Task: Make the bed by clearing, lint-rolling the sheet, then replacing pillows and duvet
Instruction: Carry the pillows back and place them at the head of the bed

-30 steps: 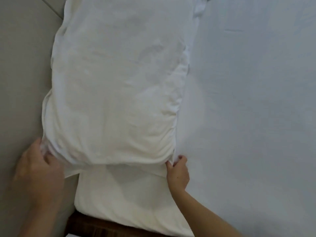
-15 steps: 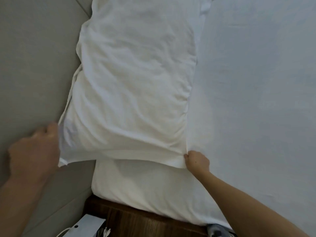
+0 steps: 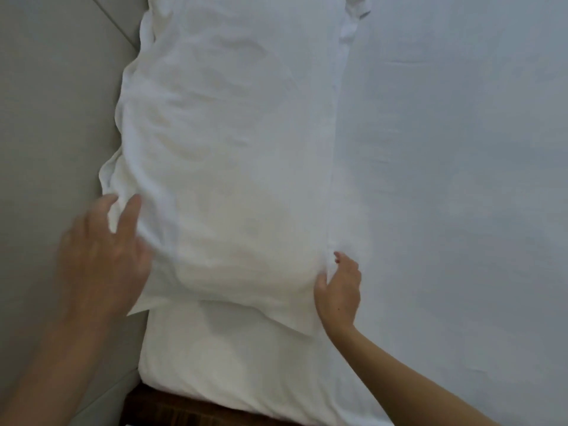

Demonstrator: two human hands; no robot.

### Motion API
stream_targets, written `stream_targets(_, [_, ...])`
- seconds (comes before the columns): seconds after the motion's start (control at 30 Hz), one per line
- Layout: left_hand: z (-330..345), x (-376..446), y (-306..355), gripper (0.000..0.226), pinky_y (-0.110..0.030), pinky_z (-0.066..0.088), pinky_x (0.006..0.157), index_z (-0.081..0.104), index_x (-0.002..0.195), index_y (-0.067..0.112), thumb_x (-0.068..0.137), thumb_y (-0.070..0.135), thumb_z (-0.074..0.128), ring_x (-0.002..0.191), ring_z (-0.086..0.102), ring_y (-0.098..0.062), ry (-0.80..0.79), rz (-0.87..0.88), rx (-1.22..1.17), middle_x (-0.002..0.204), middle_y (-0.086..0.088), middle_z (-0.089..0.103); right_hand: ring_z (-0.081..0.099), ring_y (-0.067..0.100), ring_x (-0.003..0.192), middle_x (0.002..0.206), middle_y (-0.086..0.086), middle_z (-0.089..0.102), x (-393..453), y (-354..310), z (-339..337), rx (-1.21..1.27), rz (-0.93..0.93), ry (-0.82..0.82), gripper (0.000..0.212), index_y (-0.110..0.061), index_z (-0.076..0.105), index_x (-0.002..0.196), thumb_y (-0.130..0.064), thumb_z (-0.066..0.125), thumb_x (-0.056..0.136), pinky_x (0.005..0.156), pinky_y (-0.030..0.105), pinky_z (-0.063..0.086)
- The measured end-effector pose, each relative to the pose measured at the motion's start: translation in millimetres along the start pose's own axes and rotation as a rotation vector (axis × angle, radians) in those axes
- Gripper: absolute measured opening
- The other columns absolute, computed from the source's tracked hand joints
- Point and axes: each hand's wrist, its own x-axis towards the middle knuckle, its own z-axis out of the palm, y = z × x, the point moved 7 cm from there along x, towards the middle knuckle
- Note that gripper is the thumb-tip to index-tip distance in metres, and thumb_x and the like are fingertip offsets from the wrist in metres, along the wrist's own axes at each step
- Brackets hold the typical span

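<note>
The pillow [image 3: 227, 155] lies on the sheet [image 3: 445, 179] along the bed's left edge, against the wall at nine o'clock. It looks soft, light and floppy; best held at its near corners. The left hand [image 3: 101, 256], blurred, lies on it with fingers straight and spread. The right hand [image 3: 339, 287] curls around the five-o'clock corner. No writing shows.
</note>
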Motion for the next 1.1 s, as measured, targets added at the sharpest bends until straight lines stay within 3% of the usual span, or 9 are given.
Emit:
stream_targets(0.1, [9.9, 38.1, 60.3, 0.045, -0.054, 0.035, 0.102, 0.048, 0.137, 0.003, 0.094, 0.017, 0.049, 0.126, 0.04, -0.047, 0.15, 0.117, -0.054, 0.143, -0.031, 0.039, 0.024, 0.02, 0.139, 0.151, 0.005, 0.033, 28.8, -58.0, 7.6, 0.217, -0.113, 0.019, 0.051, -0.02, 0.032, 0.147, -0.022, 0.045, 0.098, 0.112, 0.032, 0.025])
stream_targets(0.27, [64.6, 101.2, 141.3, 0.048, -0.052, 0.02, 0.116, 0.046, 0.143, 0.011, 0.099, 0.031, 0.044, 0.143, 0.027, -0.04, 0.123, 0.279, -0.077, 0.155, -0.023, 0.029, 0.008, 0.013, 0.147, 0.161, -0.002, 0.012, 76.0, -117.4, 15.7, 0.327, -0.29, 0.032, 0.055, -0.033, 0.013, 0.152, -0.04, 0.031, 0.101, 0.117, 0.03, 0.009])
stream_targets(0.33, [83.8, 107.0, 119.5, 0.051, -0.05, 0.014, 0.117, 0.041, 0.146, 0.015, 0.099, 0.036, 0.04, 0.144, 0.023, -0.039, 0.099, 0.228, -0.05, 0.157, -0.02, 0.025, 0.005, 0.014, 0.148, 0.162, -0.001, 0.009, 76.3, -93.9, 38.7, 0.287, -0.224, -0.06, 0.055, -0.032, 0.012, 0.153, -0.043, 0.027, 0.101, 0.12, 0.034, 0.007])
stream_targets(0.43, [117.5, 84.8, 16.5, 0.056, -0.05, 0.012, 0.12, 0.026, 0.152, 0.027, 0.101, 0.05, 0.029, 0.147, 0.016, -0.036, 0.042, -0.019, -0.109, 0.161, -0.011, 0.016, 0.004, 0.004, 0.147, 0.161, -0.01, 0.01, 45.8, -32.7, 61.1, 0.332, -0.028, -0.139, 0.056, -0.03, 0.01, 0.153, -0.044, 0.024, 0.101, 0.121, 0.032, 0.01])
stream_targets(0.5, [132.2, 56.2, -43.3, 0.06, -0.05, 0.013, 0.12, 0.013, 0.154, 0.039, 0.099, 0.06, 0.021, 0.149, 0.013, -0.028, 0.004, -0.177, -0.213, 0.164, -0.001, 0.01, 0.003, -0.001, 0.145, 0.16, -0.013, 0.009, 15.3, -12.1, 66.4, 0.298, -0.035, -0.193, 0.059, -0.025, 0.009, 0.154, -0.044, 0.022, 0.099, 0.121, 0.03, 0.008])
stream_targets(0.7, [123.2, -15.1, -65.6, 0.059, -0.045, 0.017, 0.12, 0.017, 0.154, 0.024, 0.102, 0.049, 0.024, 0.147, 0.022, -0.026, -0.025, -0.335, -0.208, 0.162, -0.004, 0.016, -0.005, -0.006, 0.143, 0.16, -0.015, -0.006, -38.1, 29.9, 59.1, 0.072, -0.092, -0.523, 0.064, -0.023, -0.005, 0.153, -0.043, 0.029, 0.102, 0.116, 0.017, 0.006])
stream_targets(0.8, [98.3, -42.3, -44.1, 0.055, -0.051, 0.02, 0.118, 0.025, 0.146, 0.024, 0.097, 0.048, 0.03, 0.144, 0.023, -0.034, -0.086, -0.505, -0.278, 0.157, -0.012, 0.023, 0.006, 0.008, 0.147, 0.162, -0.006, 0.005, -46.8, 40.9, 29.1, -0.028, -0.092, -0.657, 0.061, -0.022, 0.008, 0.154, -0.042, 0.033, 0.102, 0.116, 0.026, 0.014])
stream_targets(0.9, [59.5, -61.6, -10.8, 0.035, -0.058, 0.044, 0.092, 0.047, 0.114, 0.012, 0.089, 0.036, 0.04, 0.114, 0.046, -0.045, -0.244, -0.522, -0.241, 0.125, -0.022, 0.043, 0.025, 0.015, 0.143, 0.156, 0.0, 0.029, -49.7, 49.4, -20.3, -0.027, -0.023, -0.628, 0.053, -0.019, 0.029, 0.15, -0.04, 0.036, 0.102, 0.113, 0.03, 0.023])
stream_targets(1.1, [-18.6, -93.2, 97.8, 0.039, -0.045, 0.034, 0.106, 0.053, 0.134, 0.0, 0.1, 0.018, 0.05, 0.127, 0.046, -0.039, -0.52, -0.4, -0.306, 0.14, -0.024, 0.048, 0.051, 0.024, 0.122, 0.134, 0.01, 0.056, -50.0, 71.2, -162.1, 0.15, 0.155, -0.449, 0.041, -0.011, 0.05, 0.135, -0.032, 0.04, 0.102, 0.096, 0.029, 0.037])
